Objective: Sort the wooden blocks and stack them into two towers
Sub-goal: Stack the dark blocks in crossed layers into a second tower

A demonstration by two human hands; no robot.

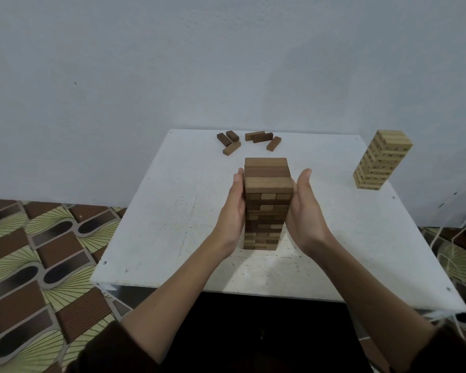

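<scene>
Brown tower [267,208] between flat, straight-fingered palms of left hand [233,211] and right hand [304,214]

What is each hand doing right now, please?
Left hand: open, flat against the dark tower.
Right hand: open, flat by the tower's other side.

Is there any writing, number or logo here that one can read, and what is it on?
None can be read.
The pale tower at the right shows dark marks on some blocks, too small to read.
The brown tower, loose blocks and table show no writing.
</scene>
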